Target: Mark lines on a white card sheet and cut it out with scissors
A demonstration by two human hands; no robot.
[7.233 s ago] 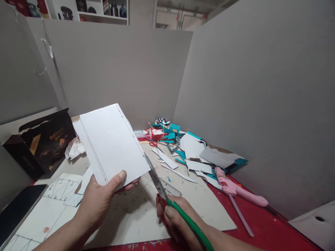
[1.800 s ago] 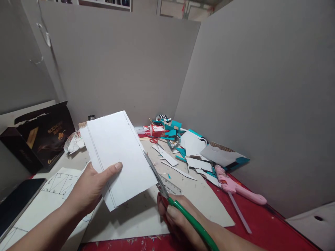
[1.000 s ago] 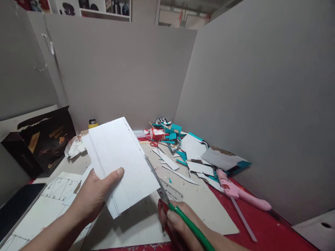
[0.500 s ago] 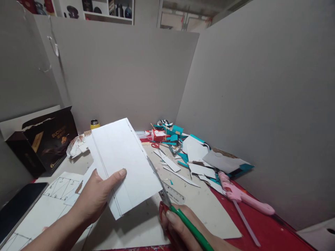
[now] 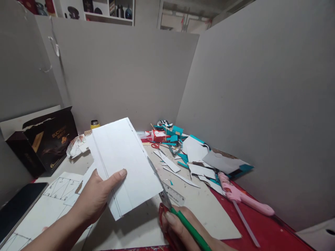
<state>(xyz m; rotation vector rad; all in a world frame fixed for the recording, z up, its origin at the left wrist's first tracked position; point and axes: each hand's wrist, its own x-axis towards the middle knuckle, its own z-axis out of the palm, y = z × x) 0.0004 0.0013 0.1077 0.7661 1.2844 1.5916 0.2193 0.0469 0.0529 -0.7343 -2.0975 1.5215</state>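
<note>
My left hand (image 5: 95, 197) is closed on a white card sheet (image 5: 123, 162) with pencil lines, thumb on top, holding it tilted above the table. My right hand (image 5: 178, 230) grips green-handled scissors (image 5: 167, 200). Their blades lie along the sheet's right edge, near its lower right corner. A narrow margin runs beside a drawn line at that edge.
A clear ruler (image 5: 174, 195) lies under the scissors on a grey board (image 5: 204, 212). Teal and white offcuts (image 5: 183, 146), small red scissors (image 5: 155, 144) and a pink glue gun (image 5: 243, 195) sit to the right. A dark box (image 5: 44, 139) and drawn sheets (image 5: 57, 190) are left. Grey partitions enclose the desk.
Over the frames the sheet has slid down and right in my left hand, and the blades have stayed at its right edge. In the last half second almost nothing moved.
</note>
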